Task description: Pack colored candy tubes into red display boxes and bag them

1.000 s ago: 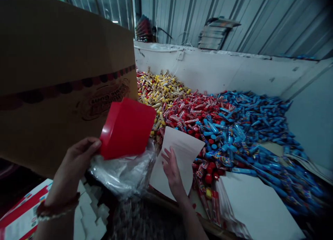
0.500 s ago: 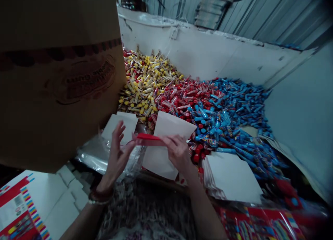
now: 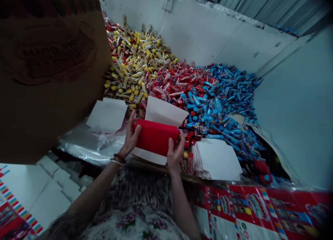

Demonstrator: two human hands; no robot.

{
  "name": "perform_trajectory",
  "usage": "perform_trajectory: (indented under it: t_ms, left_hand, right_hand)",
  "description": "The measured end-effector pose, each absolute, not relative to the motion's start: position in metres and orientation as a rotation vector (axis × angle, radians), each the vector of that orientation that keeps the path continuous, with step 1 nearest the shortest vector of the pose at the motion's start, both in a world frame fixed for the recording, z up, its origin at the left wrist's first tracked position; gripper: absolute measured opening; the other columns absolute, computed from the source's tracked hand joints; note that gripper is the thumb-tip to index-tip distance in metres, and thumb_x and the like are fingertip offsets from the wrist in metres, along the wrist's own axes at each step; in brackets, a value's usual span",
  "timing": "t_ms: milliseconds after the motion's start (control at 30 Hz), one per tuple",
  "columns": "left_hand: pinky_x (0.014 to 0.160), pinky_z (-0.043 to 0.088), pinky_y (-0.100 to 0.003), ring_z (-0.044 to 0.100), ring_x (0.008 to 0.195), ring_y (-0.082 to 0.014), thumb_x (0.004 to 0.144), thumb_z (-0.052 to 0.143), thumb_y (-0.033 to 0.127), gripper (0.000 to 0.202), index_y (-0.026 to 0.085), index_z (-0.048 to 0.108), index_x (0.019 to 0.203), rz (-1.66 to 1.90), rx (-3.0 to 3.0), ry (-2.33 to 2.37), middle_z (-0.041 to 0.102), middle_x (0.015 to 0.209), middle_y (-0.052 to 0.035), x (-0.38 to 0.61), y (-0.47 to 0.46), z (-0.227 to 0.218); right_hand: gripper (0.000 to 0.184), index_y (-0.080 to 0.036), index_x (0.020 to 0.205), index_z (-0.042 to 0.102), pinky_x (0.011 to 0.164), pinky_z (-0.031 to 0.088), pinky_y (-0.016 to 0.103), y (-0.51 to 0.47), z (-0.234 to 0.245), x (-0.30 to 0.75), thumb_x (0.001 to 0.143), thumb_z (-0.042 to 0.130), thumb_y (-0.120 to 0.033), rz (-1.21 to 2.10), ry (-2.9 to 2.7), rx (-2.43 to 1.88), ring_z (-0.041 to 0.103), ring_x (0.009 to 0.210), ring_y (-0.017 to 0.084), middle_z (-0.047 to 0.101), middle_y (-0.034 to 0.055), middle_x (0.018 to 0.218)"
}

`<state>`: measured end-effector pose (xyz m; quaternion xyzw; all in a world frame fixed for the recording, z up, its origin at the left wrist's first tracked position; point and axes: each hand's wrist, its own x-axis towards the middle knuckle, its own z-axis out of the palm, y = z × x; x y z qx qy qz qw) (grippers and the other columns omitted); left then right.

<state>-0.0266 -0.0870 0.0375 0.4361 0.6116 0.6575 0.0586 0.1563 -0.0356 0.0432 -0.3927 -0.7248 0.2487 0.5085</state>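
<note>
Between my two hands is a plain red cardboard box [image 3: 156, 137], its broad red side facing me. My left hand [image 3: 131, 137] grips its left end, thumb on the front. At the right end, my right hand [image 3: 176, 151] holds it with thumb and fingers. Just behind the box a white card sheet [image 3: 162, 111] stands tilted, and another white card [image 3: 151, 155] shows beneath it. Right of my right hand lies a stack of white cards [image 3: 217, 158]. More white card [image 3: 108, 115] rests on clear plastic [image 3: 96, 142] to the left.
Heaped behind are wrapped sweets: yellow-capped [image 3: 137, 63], red [image 3: 179, 80] and blue [image 3: 223, 94] ones. A big brown carton [image 3: 52, 76] blocks the upper left. White walls [image 3: 197, 31] enclose the heap. Red printed packaging [image 3: 247, 208] lies lower right, and white printed cartons [image 3: 33, 188] lower left.
The red card piece, seen edge-on before, now shows a broad red side. My left hand has gone from spread fingers to gripping its left end. The view has shifted downward.
</note>
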Motion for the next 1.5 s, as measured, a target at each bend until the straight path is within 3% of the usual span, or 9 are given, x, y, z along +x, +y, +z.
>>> perform_trajectory:
  t_ms: [133,333,533,667,833,900,1133,1300,1500]
  left_hand:
    - [0.105,0.037,-0.042,0.045,0.12,-0.0234,0.094,0.037,0.046,0.05,0.02,0.041,0.136,1.93,1.497,2.014,0.048,0.126,-0.0125,-0.015,-0.079,0.004]
    - [0.106,0.038,-0.041,0.045,0.119,-0.0199,0.097,0.034,0.033,0.036,0.018,0.05,0.126,1.559,1.662,2.161,0.045,0.125,-0.0119,-0.007,-0.088,-0.028]
    - [0.107,0.038,-0.044,0.041,0.125,-0.0245,0.096,0.037,0.032,0.034,0.013,0.056,0.117,1.286,1.881,2.279,0.051,0.124,-0.0145,-0.017,-0.086,-0.024]
    - [0.107,0.037,-0.04,0.039,0.128,-0.0238,0.096,0.037,0.027,0.036,0.01,0.055,0.123,1.215,1.997,2.292,0.055,0.12,-0.0151,-0.018,-0.083,-0.026]
    - [0.111,0.017,-0.055,0.042,0.126,-0.0261,0.096,0.035,0.02,0.033,0.019,0.061,0.117,1.082,2.036,2.426,0.059,0.121,-0.0107,-0.022,-0.09,-0.035]
    - [0.111,0.013,-0.055,0.045,0.124,-0.0249,0.096,0.036,0.022,0.034,0.021,0.059,0.121,1.031,2.079,2.4,0.061,0.119,-0.009,-0.02,-0.092,-0.034]
    - [0.111,0.015,-0.055,0.04,0.125,-0.0303,0.091,0.046,0.044,0.053,0.014,0.047,0.134,0.726,2.226,2.24,0.052,0.13,-0.015,-0.004,-0.079,-0.025]
    - [0.108,0.026,-0.053,0.038,0.124,-0.034,0.088,0.049,0.046,0.052,0.012,0.055,0.126,0.668,2.168,2.326,0.047,0.13,-0.0194,-0.006,-0.073,-0.031]
    - [0.11,0.024,-0.054,0.034,0.128,-0.0322,0.09,0.048,0.036,0.05,0.016,0.047,0.136,0.678,2.216,2.293,0.046,0.131,-0.0171,-0.007,-0.074,-0.043]
  right_hand:
    - [0.051,-0.013,0.138,0.036,0.107,0.034,0.043,-0.04,0.015,0.163,0.094,0.043,-0.037,0.607,-1.704,-1.025,0.042,0.129,0.022,0.047,0.0183,0.134]
    - [0.047,-0.011,0.126,0.049,0.099,0.041,0.04,-0.033,-0.014,0.181,0.094,0.039,-0.044,0.658,-1.911,-1.178,0.051,0.118,0.022,0.056,0.0169,0.124]
    - [0.041,-0.016,0.115,0.062,0.08,0.046,0.033,-0.016,0.017,0.184,0.096,0.037,-0.041,0.341,-2.303,-1.34,0.058,0.095,0.022,0.063,0.0134,0.101]
    - [0.03,-0.017,0.101,0.069,0.08,0.045,0.033,-0.014,0.033,0.182,0.094,0.044,-0.034,0.244,-2.375,-1.368,0.056,0.093,0.024,0.064,0.0126,0.093]
    - [0.03,-0.012,0.115,0.063,0.088,0.043,0.034,-0.018,0.027,0.175,0.094,0.046,-0.026,0.381,-2.399,-1.287,0.057,0.099,0.023,0.064,0.0137,0.104]
    - [0.03,-0.011,0.116,0.062,0.089,0.042,0.033,-0.015,0.024,0.172,0.094,0.045,-0.023,0.399,-2.416,-1.305,0.057,0.101,0.023,0.064,0.0137,0.105]
    - [0.031,-0.013,0.115,0.063,0.09,0.04,0.042,0.0,0.021,0.162,0.095,0.043,-0.027,0.222,-2.652,-1.405,0.054,0.103,0.028,0.062,0.0165,0.11]
    - [0.05,-0.008,0.14,0.039,0.093,0.039,0.044,-0.022,-0.004,0.159,0.096,0.039,-0.03,0.088,-2.499,-1.317,0.048,0.113,0.029,0.05,0.0229,0.129]
    - [0.045,-0.01,0.132,0.052,0.098,0.034,0.051,-0.036,-0.021,0.155,0.091,0.034,-0.01,0.246,-2.773,-1.37,0.041,0.124,0.031,0.05,0.0189,0.134]
